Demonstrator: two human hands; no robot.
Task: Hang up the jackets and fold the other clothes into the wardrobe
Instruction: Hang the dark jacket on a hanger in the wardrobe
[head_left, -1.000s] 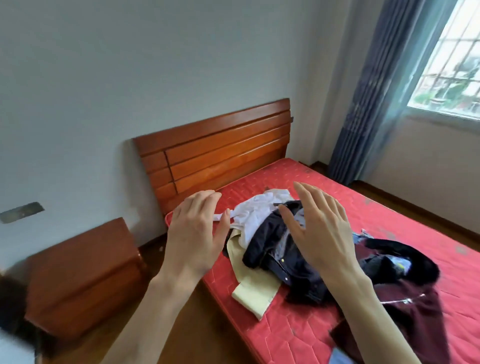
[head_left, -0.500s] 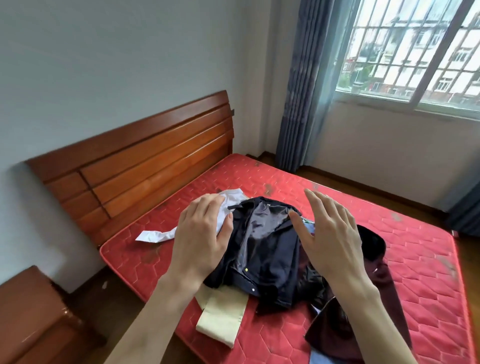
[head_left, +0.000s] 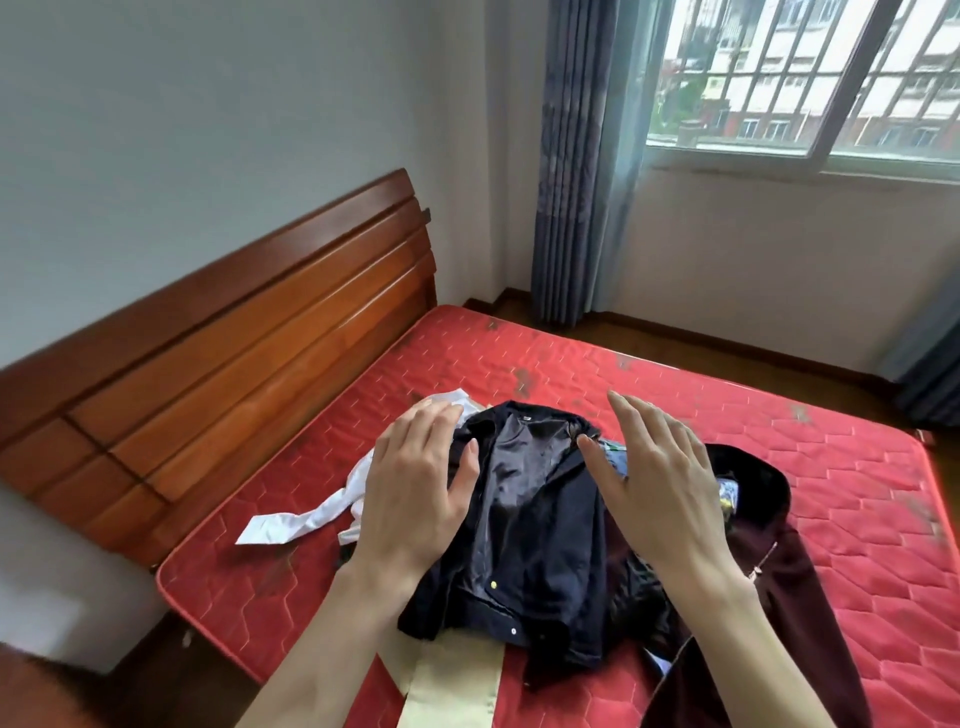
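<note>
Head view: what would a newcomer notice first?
Two open hands, left hand and right hand, hover over a dark navy jacket atop a clothes heap. The heap lies on a bare red mattress, with a white garment trailing toward the wooden headboard.

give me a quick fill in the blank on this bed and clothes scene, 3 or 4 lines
1. The pile of clothes lies on a mattress coloured ____.
2. The garment between the left hand and right hand is a dark navy ____.
3. Both hands are ____, holding nothing.
4. The white garment stretches towards the wooden ____.

Missing words: red; jacket; open; headboard
</note>
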